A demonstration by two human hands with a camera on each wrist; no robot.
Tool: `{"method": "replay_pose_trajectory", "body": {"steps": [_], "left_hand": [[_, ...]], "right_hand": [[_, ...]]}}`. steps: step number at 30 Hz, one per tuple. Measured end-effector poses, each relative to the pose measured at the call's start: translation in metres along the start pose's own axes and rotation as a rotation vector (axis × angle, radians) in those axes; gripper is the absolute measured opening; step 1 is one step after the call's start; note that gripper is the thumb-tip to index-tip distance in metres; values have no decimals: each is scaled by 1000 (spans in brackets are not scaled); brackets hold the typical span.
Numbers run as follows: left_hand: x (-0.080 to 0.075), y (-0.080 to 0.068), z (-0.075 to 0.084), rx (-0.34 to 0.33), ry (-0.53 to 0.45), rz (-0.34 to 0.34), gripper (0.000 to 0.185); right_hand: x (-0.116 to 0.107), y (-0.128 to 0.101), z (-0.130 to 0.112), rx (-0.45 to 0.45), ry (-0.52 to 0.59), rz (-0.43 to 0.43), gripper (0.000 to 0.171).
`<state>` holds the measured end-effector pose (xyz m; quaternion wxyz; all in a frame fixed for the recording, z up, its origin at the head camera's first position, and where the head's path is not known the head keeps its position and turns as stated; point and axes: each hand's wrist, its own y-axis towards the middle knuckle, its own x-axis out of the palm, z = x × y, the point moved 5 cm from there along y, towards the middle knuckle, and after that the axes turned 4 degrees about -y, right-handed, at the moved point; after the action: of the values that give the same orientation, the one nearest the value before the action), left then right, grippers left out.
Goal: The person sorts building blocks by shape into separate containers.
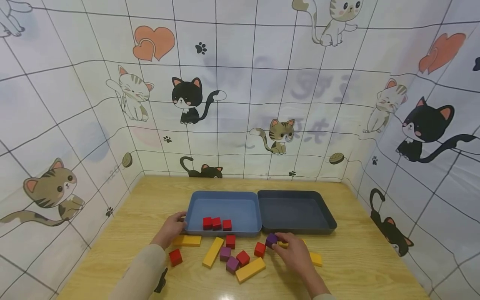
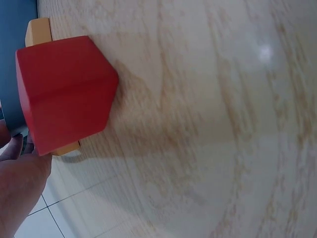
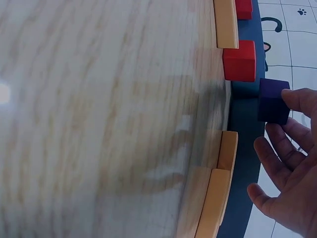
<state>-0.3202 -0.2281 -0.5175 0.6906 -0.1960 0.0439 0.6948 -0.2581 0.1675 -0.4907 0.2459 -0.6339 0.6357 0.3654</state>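
The right hand (image 1: 296,255) pinches the purple cube (image 1: 271,240) at its fingertips, just in front of the dark tray (image 1: 330,218). The left hand (image 1: 171,228), fingers relaxed, touches the blue tray (image 1: 193,206).

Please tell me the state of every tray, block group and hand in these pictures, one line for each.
Light blue plastic tray: holds three red cubes.
Dark grey plastic tray: holds nothing.
Purple wooden cube: pinched by right hand.
Left hand: touches the light blue tray's corner.
Loose red cube: lying on table.
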Motion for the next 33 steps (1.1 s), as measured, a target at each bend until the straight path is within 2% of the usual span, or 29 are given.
{"method": "replay_pose_trajectory", "body": {"steps": [11,22,30,33], "left_hand": [[1,-2,3,-5,5,1,47],[1,0,-1,0,-1,5,47],[1,0,1,4,16,3,47],[1,0,0,0,25,3,47]], "right_hand": [[-2,4,-2,-10,11,-4,34],[-2,10,-6,-26,12,-20,33],[-5,17,-15,-105,43,-6,28],[-6,20,-18,-106,54,-8,29]]}}
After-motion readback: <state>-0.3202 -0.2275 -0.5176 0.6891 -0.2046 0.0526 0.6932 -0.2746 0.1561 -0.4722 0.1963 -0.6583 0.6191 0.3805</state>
